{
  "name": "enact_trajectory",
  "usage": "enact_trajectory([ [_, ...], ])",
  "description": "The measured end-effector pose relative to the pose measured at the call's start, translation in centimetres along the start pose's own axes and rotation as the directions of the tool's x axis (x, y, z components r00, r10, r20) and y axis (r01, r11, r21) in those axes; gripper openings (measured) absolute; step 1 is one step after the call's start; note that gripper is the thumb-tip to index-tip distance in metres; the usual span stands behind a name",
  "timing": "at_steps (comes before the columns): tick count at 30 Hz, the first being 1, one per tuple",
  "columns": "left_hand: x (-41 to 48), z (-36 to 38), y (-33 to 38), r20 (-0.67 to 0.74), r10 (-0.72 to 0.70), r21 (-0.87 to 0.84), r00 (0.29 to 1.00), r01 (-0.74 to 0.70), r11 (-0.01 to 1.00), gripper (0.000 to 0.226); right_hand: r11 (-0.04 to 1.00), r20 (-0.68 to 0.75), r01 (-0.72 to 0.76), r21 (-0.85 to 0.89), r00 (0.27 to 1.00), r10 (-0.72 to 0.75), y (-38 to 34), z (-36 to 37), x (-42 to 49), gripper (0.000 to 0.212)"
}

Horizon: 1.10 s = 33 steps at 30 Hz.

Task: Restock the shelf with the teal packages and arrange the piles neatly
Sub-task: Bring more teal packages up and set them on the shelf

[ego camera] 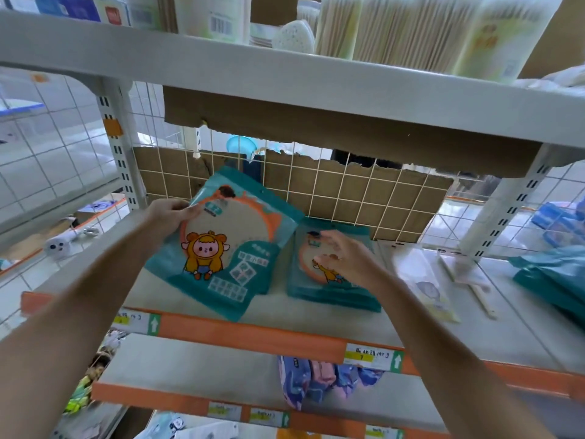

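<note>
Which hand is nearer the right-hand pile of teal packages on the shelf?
Right. The right hand is spread directly over the pile, above its top package. The left hand is further left, holding the upper edge of a tilted package beside the pile.

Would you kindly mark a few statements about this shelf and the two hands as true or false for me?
1. The left hand has its grip on a teal package at its upper left edge. True.
2. That package lies flat and square on the shelf. False: it is held tilted and askew.
3. The right hand is curled round a package. False: its fingers are spread above the pile of teal packages; whether they touch it is blurred.
4. A wire grid backs the shelf, with cardboard behind it. True.
5. The shelf's front strip is blue. False: it is orange.
</note>
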<state>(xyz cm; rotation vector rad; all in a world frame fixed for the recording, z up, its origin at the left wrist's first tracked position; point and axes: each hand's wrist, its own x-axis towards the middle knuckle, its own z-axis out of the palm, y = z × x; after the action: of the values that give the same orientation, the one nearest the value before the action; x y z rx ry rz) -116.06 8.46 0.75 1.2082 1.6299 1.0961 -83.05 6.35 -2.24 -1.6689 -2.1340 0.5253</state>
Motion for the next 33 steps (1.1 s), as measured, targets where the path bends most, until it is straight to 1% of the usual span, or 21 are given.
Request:
enact_trajectory([
  [3,1.4,0.5,-1.4,-0.016,-0.198,-0.085,0.980,0.196,0.977,0.020,0.999,0.025,0.000,-0.038,1.000,0.001,0.2,1.5,0.5,0.061],
  [6,3.2,0.9,-2.9,-0.035,-0.288,-0.079,0.957,0.285,0.955,0.026,0.997,0.007,-0.006,-0.077,1.000,0.006,0.5,2.8,1.6,0.064],
  [9,4.4,1.7,-3.7,-0.048,-0.321,-0.080,0.946,0.317,0.945,0.023,0.988,-0.025,-0.002,-0.152,1.000,-0.002,1.1,4.0,3.1,0.065],
  [12,5.5,2.7,-4.3,-0.075,-0.318,-0.108,0.945,0.310,0.945,0.018,0.972,-0.058,-0.010,-0.233,0.998,-0.004,1.5,4.6,4.4,0.062],
  [16,7.1,3.6,-5.3,-0.101,-0.324,-0.111,0.941,0.313,0.943,0.014,0.957,-0.032,-0.003,-0.290,0.999,-0.007,2.6,5.6,5.2,0.058],
  [18,7.6,3.8,-5.6,-0.119,-0.320,-0.132,0.940,0.304,0.943,0.004,0.949,-0.026,0.017,-0.314,0.999,-0.026,3.1,6.1,5.2,0.054],
  [21,8.2,4.0,-6.5,-0.185,-0.291,-0.085,0.939,0.280,0.956,0.032,0.948,-0.059,0.014,-0.317,0.998,-0.035,3.4,6.5,5.3,0.056],
  [23,7.9,4.3,-6.9,-0.227,-0.239,-0.010,0.944,0.243,0.970,0.042,0.946,-0.068,0.013,-0.324,0.997,-0.037,3.5,6.6,5.3,0.059],
  [24,7.7,4.5,-7.0,-0.256,-0.184,0.076,0.949,0.209,0.975,0.044,0.945,-0.066,0.013,-0.328,0.997,-0.036,3.5,6.7,5.2,0.059],
  [25,7.2,4.8,-6.9,-0.276,-0.107,0.200,0.955,0.166,0.966,0.047,0.944,-0.065,0.011,-0.330,0.997,-0.034,3.5,6.7,5.2,0.059],
  [26,6.7,5.2,-6.8,-0.273,-0.008,0.337,0.962,0.104,0.936,0.050,0.943,-0.066,0.009,-0.333,0.997,-0.032,3.4,6.7,5.2,0.059],
  [27,6.0,5.7,-6.5,-0.231,0.096,0.462,0.968,0.023,0.886,0.052,0.942,-0.068,0.008,-0.337,0.997,-0.033,3.4,6.7,5.2,0.057],
  [29,4.7,6.9,-5.8,-0.054,0.260,0.635,0.964,-0.168,0.754,0.057,0.938,-0.069,0.012,-0.345,0.997,-0.038,3.4,6.6,5.1,0.054],
  [31,3.3,8.3,-5.2,0.147,0.330,0.727,0.932,-0.328,0.603,0.064,0.937,-0.066,0.013,-0.349,0.997,-0.039,3.5,6.6,5.1,0.053],
  [32,2.7,9.1,-5.0,0.229,0.337,0.741,0.913,-0.388,0.548,0.067,0.938,-0.065,0.013,-0.346,0.997,-0.037,3.5,6.6,5.1,0.052],
  [33,2.1,9.9,-4.7,0.298,0.321,0.739,0.899,-0.431,0.519,0.069,0.939,-0.066,0.013,-0.343,0.997,-0.038,3.5,6.6,5.0,0.052],
])
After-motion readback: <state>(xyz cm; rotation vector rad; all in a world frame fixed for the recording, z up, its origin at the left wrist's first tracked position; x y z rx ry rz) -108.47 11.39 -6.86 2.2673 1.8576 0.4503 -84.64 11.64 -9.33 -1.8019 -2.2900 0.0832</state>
